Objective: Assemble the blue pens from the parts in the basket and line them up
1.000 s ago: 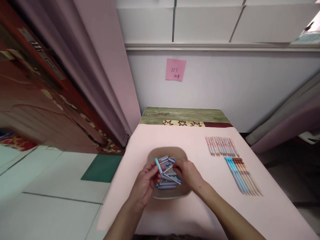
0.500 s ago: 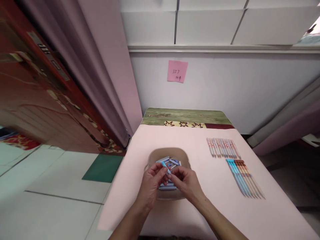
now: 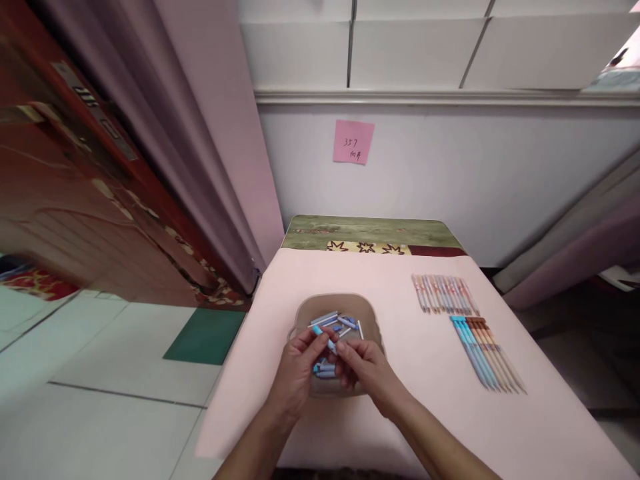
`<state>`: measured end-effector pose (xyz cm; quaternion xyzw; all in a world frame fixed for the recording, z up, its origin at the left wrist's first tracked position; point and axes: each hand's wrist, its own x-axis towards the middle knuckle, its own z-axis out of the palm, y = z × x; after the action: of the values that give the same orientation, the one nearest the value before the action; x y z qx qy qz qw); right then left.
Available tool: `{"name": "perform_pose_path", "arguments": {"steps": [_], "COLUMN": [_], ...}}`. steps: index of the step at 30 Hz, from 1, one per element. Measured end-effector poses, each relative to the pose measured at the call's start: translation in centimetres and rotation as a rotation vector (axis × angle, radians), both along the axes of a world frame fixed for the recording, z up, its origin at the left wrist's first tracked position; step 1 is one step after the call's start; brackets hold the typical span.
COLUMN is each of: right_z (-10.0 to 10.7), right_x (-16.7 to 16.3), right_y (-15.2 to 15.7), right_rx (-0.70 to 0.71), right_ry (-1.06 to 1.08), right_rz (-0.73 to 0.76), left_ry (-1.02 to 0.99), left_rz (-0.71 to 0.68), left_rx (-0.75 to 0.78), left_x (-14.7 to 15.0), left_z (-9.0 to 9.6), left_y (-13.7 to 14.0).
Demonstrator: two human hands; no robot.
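Note:
Over a brownish see-through bin (image 3: 357, 303), my left hand (image 3: 299, 365) pinches a light-blue pen piece (image 3: 318, 331) with a bright blue end pointing up and left. My right hand (image 3: 367, 365) has its thumb and fingertips closed at the lower end of the same piece, and the fingers partly cover it. Inside the bin lie several loose blue pen parts (image 3: 326, 319), with thin white refills (image 3: 361, 330) among them. Parts under my hands are hidden.
On the right of the pink tabletop (image 3: 415, 427), a row of slim patterned pens (image 3: 445, 295) lies side by side. Nearer is a row of blue pens (image 3: 473, 357) and brown-topped pens (image 3: 497, 357). A wall with a pink note (image 3: 353, 142) stands behind.
The pen piece and my left hand have shifted slightly left. My right hand has turned a little, its fingers curling lower over the bin.

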<state>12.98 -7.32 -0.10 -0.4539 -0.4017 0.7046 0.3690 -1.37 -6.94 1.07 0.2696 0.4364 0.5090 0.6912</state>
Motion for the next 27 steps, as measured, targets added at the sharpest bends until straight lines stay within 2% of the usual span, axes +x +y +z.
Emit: {"name": "perform_pose_path", "arguments": {"steps": [2, 4, 6, 8, 12, 16, 21, 27], "right_z": [0.4, 0.9, 1.2, 1.3, 0.5, -1.1, -2.3, -1.5], "right_x": [1.4, 3.2, 5.0, 6.0, 5.4, 3.5, 2.0, 2.1], "right_y": [0.9, 2.0, 3.0, 3.8, 4.5, 4.9, 6.0, 7.0], "right_rx": [0.108, 0.325, 0.545, 0.64, 0.632, 0.612, 0.596, 0.599], "right_ry": [-0.166, -0.432, -0.788, -1.037, -1.31, -1.392, -1.403, -1.404], "right_rz": [0.009, -0.115, -0.237, -0.215, 0.063, 0.298, 0.403, 0.431], "left_ry": [-0.021, -0.045, -0.064, -0.088, -0.191, -0.217, -0.214, -0.222], "left_rz": [0.127, 0.261, 0.362, 0.419, 0.361, 0.319, 0.304, 0.323], "left_rx": [-0.037, -0.079, -0.131, -0.166, -0.187, -0.204, -0.232, -0.194], "left_x": [-1.0, -2.5, -3.9, -4.9, -5.0, -4.1, -3.6, -4.0], "left_z": [-0.1, 0.0, 0.0, 0.0, -0.4, -0.6, -0.2, -0.1], "left_y": [0.3, 0.6, 1.0, 1.2, 1.1, 0.8, 0.8, 0.6]}}
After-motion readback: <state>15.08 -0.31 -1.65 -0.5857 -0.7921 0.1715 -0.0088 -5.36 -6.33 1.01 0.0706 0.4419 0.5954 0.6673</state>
